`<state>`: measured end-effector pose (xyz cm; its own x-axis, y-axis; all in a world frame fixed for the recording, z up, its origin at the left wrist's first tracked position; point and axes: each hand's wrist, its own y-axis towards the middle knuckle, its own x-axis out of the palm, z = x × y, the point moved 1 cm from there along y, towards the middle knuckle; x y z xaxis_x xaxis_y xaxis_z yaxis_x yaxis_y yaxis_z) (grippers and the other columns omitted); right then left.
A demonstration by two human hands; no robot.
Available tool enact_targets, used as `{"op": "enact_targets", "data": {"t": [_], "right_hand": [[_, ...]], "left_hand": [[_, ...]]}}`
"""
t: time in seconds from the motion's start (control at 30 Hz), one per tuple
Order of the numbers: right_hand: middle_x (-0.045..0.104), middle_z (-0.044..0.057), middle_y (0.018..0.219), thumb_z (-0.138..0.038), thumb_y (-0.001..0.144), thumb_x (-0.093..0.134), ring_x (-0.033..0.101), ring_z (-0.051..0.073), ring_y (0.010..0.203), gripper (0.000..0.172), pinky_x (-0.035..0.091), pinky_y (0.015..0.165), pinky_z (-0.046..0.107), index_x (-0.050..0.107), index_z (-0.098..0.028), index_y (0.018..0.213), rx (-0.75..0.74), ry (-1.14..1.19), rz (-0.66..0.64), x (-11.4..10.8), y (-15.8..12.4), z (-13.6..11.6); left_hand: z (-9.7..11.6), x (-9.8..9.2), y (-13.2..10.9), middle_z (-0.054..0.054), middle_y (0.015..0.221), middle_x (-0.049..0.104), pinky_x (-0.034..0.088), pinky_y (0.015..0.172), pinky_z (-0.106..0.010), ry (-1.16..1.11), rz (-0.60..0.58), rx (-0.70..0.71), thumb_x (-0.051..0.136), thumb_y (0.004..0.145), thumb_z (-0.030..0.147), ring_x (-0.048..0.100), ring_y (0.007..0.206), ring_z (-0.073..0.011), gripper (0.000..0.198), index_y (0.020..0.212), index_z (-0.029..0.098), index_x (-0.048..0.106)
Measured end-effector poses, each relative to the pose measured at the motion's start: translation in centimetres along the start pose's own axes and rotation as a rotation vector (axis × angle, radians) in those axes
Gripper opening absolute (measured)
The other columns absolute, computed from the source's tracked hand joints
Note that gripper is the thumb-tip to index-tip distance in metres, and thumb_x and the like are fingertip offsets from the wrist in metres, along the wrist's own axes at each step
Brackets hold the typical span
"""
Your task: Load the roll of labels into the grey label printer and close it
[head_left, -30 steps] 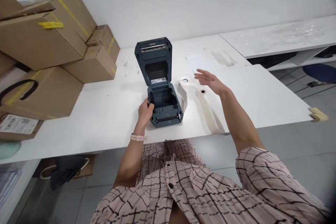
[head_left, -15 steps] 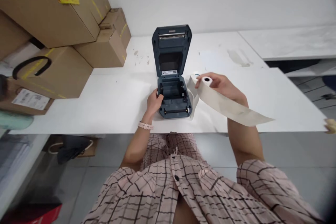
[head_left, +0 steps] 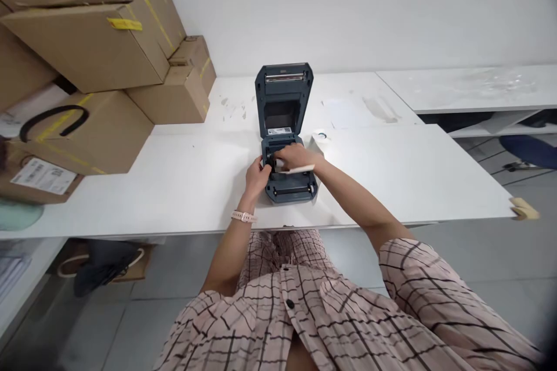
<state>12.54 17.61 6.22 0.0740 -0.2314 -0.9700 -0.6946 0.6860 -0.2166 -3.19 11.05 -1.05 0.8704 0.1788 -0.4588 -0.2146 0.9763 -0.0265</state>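
A dark label printer (head_left: 282, 90) stands near the table's front edge, its lid swung up and its bay facing me. My left hand (head_left: 256, 177) is closed on the printer's left rim, thumb over the inner edge by the roll holder. Reaching into the bay from the right, my right hand (head_left: 296, 156) grips a roll of label paper. Most of that roll is hidden by the hand, but its loose paper strip (head_left: 301, 170) sticks out to the right. Another white roll (head_left: 321, 138) rests on the table just right of the printer, partly behind my right wrist.
Cardboard boxes (head_left: 100, 46) are stacked on the left of the white table (head_left: 195, 185). A wall runs behind it. At the right corner sits a tan piece (head_left: 523, 208), and a blue stool seat (head_left: 528, 151) stands beyond. A dark bag (head_left: 104, 261) lies below left.
My right hand has carried the label roll leftward from beside the printer down into its bay. My left hand stays at the left rim. The view has shifted slightly.
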Motion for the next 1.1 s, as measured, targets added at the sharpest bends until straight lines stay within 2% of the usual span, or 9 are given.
{"op": "enact_targets", "data": {"t": [0.1, 0.2, 0.3, 0.4, 0.53, 0.7, 0.97, 1.1], "right_hand": [[0.075, 0.016, 0.131, -0.020, 0.088, 0.070, 0.069, 0.038, 0.122, 0.047, 0.051, 0.100, 0.046, 0.069, -0.019, 0.135, -0.042, 0.019, 0.037, 0.0, -1.0, -0.3], [0.074, 0.014, 0.132, -0.015, 0.093, 0.060, 0.068, 0.033, 0.122, 0.041, 0.055, 0.100, 0.044, 0.070, -0.017, 0.132, -0.121, 0.149, 0.188, 0.8, -3.5, -0.5], [0.077, 0.014, 0.122, -0.020, 0.101, 0.050, 0.070, 0.033, 0.115, 0.033, 0.059, 0.096, 0.049, 0.075, -0.017, 0.122, -0.117, 0.277, 0.353, 2.7, -7.1, -1.3], [0.076, 0.014, 0.131, -0.026, 0.106, 0.047, 0.070, 0.034, 0.122, 0.034, 0.060, 0.102, 0.054, 0.076, -0.019, 0.120, -0.092, 0.358, 0.490, 4.8, -10.2, -3.0], [0.073, 0.013, 0.138, -0.023, 0.107, 0.047, 0.067, 0.031, 0.133, 0.034, 0.057, 0.112, 0.055, 0.075, -0.020, 0.126, -0.078, 0.378, 0.628, 6.9, -11.4, -5.3], [0.071, 0.013, 0.140, -0.022, 0.108, 0.047, 0.066, 0.031, 0.135, 0.033, 0.059, 0.111, 0.053, 0.074, -0.019, 0.127, -0.067, 0.351, 0.681, 7.7, -11.2, -6.6], [0.071, 0.011, 0.141, -0.020, 0.107, 0.051, 0.065, 0.028, 0.137, 0.030, 0.058, 0.113, 0.051, 0.072, -0.021, 0.128, -0.080, 0.417, 0.709, 8.2, -11.6, -6.8], [0.069, 0.013, 0.144, -0.022, 0.106, 0.053, 0.062, 0.030, 0.140, 0.030, 0.056, 0.114, 0.054, 0.071, -0.020, 0.130, -0.099, 0.476, 0.692, 8.1, -12.1, -6.7]], "left_hand": [[0.1, -0.1, -0.2, -0.001, 0.073, 0.063, 0.046, 0.071, -0.030, -0.008, 0.004, -0.015, 0.054, 0.086, 0.026, 0.058, 0.069, -0.0187, 0.048, 0.130, 0.016, 0.070], [0.2, -0.1, -0.5, -0.002, 0.076, 0.064, 0.048, 0.074, -0.032, -0.008, 0.004, -0.040, 0.055, 0.087, 0.027, 0.060, 0.071, -0.0200, 0.049, 0.132, 0.017, 0.069], [0.1, 0.1, -0.6, -0.010, 0.100, 0.071, 0.051, 0.082, -0.035, -0.027, 0.052, -0.042, 0.060, 0.086, 0.030, 0.066, 0.088, -0.0234, 0.050, 0.134, 0.016, 0.068], [0.1, 0.4, -0.6, -0.015, 0.125, 0.069, 0.053, 0.092, -0.036, -0.128, 0.061, -0.031, 0.068, 0.084, 0.033, 0.066, 0.109, -0.0267, 0.052, 0.133, 0.017, 0.067], [0.2, 0.7, -0.5, -0.014, 0.129, 0.070, 0.054, 0.095, -0.038, -0.290, -0.009, -0.048, 0.073, 0.082, 0.035, 0.067, 0.115, -0.0281, 0.055, 0.134, 0.018, 0.064], [0.5, 0.6, -0.7, -0.014, 0.130, 0.071, 0.054, 0.098, -0.041, -0.374, -0.010, -0.073, 0.074, 0.080, 0.033, 0.067, 0.116, -0.0285, 0.054, 0.131, 0.018, 0.065], [0.8, 0.4, -0.6, -0.015, 0.136, 0.069, 0.053, 0.103, -0.042, -0.387, -0.022, -0.113, 0.074, 0.080, 0.032, 0.067, 0.120, -0.0289, 0.059, 0.135, 0.016, 0.061], [1.5, 0.2, -2.6, -0.016, 0.150, 0.061, 0.049, 0.112, -0.045, -0.381, -0.039, -0.118, 0.074, 0.085, 0.042, 0.060, 0.135, -0.0318, 0.067, 0.145, 0.020, 0.055]]}}
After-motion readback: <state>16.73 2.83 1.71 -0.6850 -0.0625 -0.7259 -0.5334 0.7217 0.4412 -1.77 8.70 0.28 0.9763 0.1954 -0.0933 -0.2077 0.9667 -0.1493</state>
